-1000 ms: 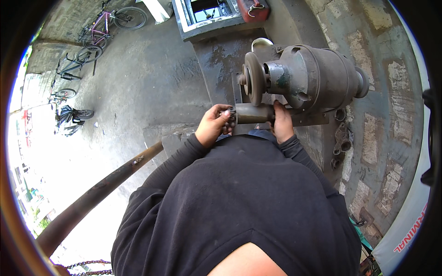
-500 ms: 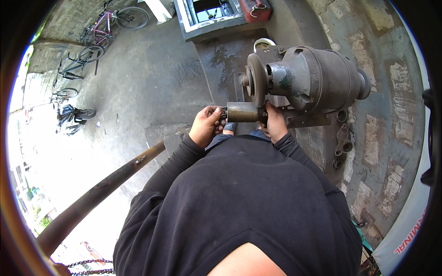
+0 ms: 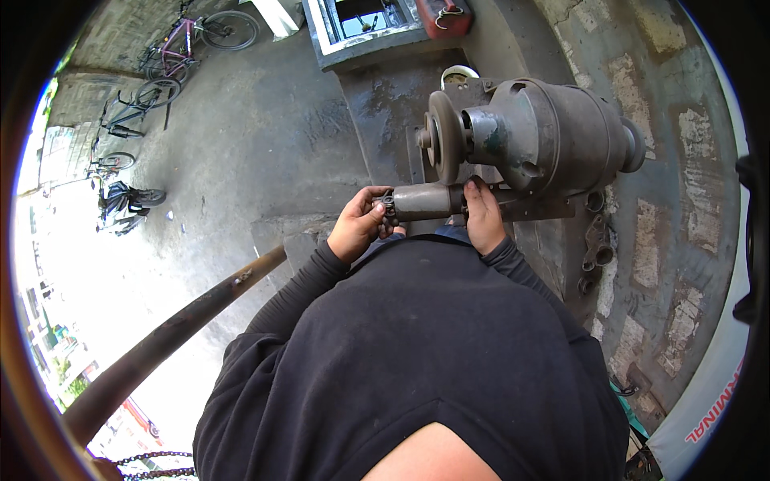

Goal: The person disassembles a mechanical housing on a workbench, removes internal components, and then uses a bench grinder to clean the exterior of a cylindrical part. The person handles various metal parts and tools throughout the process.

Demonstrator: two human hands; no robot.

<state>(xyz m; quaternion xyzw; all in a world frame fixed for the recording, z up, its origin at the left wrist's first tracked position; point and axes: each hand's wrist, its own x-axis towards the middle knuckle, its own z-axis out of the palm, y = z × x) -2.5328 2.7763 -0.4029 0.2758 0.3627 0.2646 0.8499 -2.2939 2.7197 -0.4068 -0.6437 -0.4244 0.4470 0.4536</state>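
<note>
My left hand (image 3: 361,223) has its fingers closed round the toothed left end (image 3: 388,205) of a metal cylinder (image 3: 421,200). My right hand (image 3: 482,216) grips the cylinder’s dark right end, thumb on top. The cylinder lies sideways between my hands, just below a grinding wheel (image 3: 444,137) on the shaft of a grimy bench grinder motor (image 3: 553,136). A metal plate (image 3: 541,209) shows under the motor at the right. The undersides of both hands are hidden.
A long rusty pole (image 3: 192,317) rises diagonally at lower left. Bicycles (image 3: 180,56) and a motorbike (image 3: 124,207) stand at the left. A red container (image 3: 441,20) sits by a framed opening (image 3: 357,24) at the top. Metal parts (image 3: 597,250) lie along the right wall.
The cylinder and both hands have shifted slightly left over the last second, with a small downward movement since the middle frame. The grinder stays in place.
</note>
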